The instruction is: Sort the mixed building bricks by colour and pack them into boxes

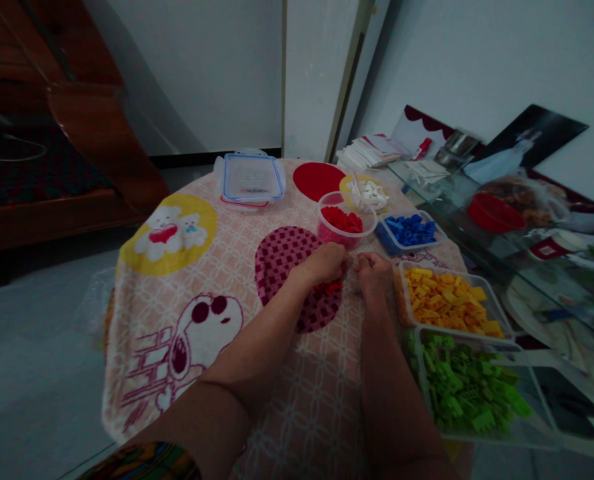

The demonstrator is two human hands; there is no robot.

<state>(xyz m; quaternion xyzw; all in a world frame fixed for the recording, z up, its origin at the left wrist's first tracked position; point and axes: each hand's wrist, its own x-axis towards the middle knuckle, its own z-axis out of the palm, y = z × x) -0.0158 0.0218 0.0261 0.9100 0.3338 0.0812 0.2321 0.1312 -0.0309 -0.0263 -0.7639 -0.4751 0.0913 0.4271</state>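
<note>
The cloth tabletop cover (297,380) is pale pink with a white interlocking-ring lattice and a checkered maroon oval. The small plastic building pieces are red (344,219), blue (411,230), yellow (447,300), bright green (469,387) and white (371,195).

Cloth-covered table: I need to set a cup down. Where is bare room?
The pink patterned tablecloth lies bare from left of the left forearm up to the blue-rimmed clear plastic box; bears and dog there are prints. Crowded: the right, with clear plastic tubs of coloured bricks, and around the left hand and right hand.
</note>
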